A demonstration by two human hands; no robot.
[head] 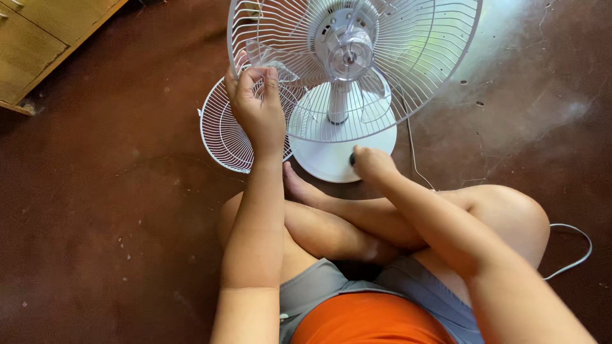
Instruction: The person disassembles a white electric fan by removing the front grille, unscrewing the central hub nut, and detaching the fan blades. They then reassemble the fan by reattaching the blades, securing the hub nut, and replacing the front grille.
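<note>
The left hand (257, 108) is raised, forearm nearly upright, its fingers curled shut on the lower left rim of the wire guard (408, 76) and on the tip of a clear blade (271, 60). The right hand (371, 162) reaches forward and low, fingers pinched closed on a small dark knob (352, 159) at the front edge of the round white base (331, 159). The fan stands on the dark red floor (108, 210) just in front of the person's crossed legs. There is one fan, with one guard mounted and a second, loose guard (223, 130) lying flat on the floor behind the left hand. One white cord (577, 255) loops past the right knee. A wooden cabinet (38, 38) fills the upper left corner.
</note>
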